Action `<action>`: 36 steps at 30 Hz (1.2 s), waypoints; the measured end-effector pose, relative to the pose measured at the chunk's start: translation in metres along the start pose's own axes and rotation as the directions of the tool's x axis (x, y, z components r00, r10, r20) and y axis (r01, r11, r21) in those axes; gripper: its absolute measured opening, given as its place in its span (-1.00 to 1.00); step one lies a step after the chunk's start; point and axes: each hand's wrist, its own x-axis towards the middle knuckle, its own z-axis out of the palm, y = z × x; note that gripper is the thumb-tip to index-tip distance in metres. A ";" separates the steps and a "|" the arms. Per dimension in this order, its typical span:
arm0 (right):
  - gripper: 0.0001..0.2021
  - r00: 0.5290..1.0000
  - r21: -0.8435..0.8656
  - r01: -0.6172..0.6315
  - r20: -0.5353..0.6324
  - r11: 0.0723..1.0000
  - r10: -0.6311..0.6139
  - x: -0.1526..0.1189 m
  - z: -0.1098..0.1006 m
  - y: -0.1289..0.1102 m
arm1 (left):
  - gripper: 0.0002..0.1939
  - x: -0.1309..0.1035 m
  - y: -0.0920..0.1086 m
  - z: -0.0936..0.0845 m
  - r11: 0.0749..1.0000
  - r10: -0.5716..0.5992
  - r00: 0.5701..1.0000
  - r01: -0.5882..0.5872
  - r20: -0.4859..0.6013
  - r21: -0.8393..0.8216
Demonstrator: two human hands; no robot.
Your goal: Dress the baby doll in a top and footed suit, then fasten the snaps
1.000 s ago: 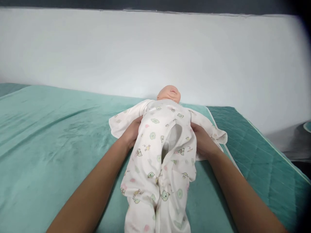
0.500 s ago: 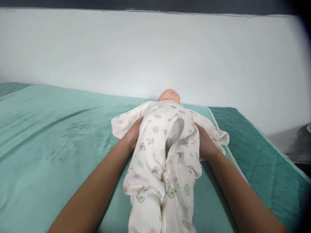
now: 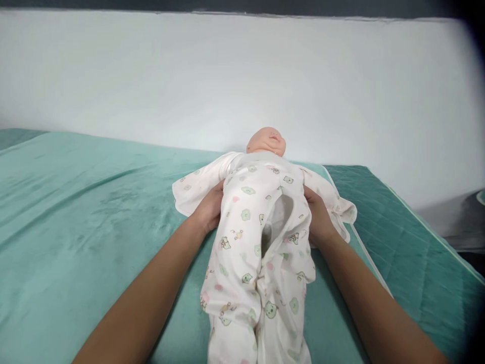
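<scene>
A baby doll (image 3: 266, 140) lies on its back with its head toward the wall. It wears a white long-sleeved top (image 3: 202, 183) with the sleeves spread to both sides. White baby trousers (image 3: 242, 242), printed with green and pink figures, cover its body up to the chest and have a gap at the crotch. My left hand (image 3: 212, 206) is against the doll's left-of-view side at the waist, its fingertips hidden behind the cloth. On the opposite side my right hand (image 3: 317, 215) holds the waist likewise, its fingers partly out of sight under the doll.
A light green velvety sheet (image 3: 94, 217) spreads under the doll. To the right lies a darker green quilted cover (image 3: 409, 242) with a pale piped edge. Behind the bed rises a white wall (image 3: 189, 76). Something dark (image 3: 470, 222) stands at the far right edge.
The doll's head and upper body have risen slightly and moved a little to the right in view, with the trousers shifting along. My hands remain at its sides.
</scene>
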 end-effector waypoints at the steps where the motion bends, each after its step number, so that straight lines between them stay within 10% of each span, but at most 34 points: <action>1: -0.72 1.000 -0.008 -0.002 -0.002 1.000 0.002 0.000 0.000 0.002 | -0.72 0.000 0.000 0.000 1.000 -0.011 1.000 0.011 0.004 0.002; 19: -0.71 0.992 -0.456 0.019 -0.103 0.890 -0.073 -0.002 -0.005 -0.002 | -0.77 0.004 -0.009 -0.008 0.972 0.080 0.996 -0.084 0.029 0.217; 27: -0.72 0.976 -0.171 -0.084 -0.214 0.982 0.047 0.005 -0.007 0.011 | -0.66 0.008 -0.006 -0.020 0.932 0.118 0.993 -0.121 0.031 0.341; 31: -0.79 0.942 -0.279 0.020 -0.317 0.960 -0.111 0.004 -0.005 0.003 | -0.79 0.015 0.003 -0.028 0.766 0.415 0.899 -0.263 -0.139 0.587; 36: -0.81 0.941 -0.328 0.201 -0.196 0.923 -0.275 0.022 0.001 -0.014 | -0.80 0.034 0.029 -0.016 0.551 0.584 0.812 -0.404 0.008 0.730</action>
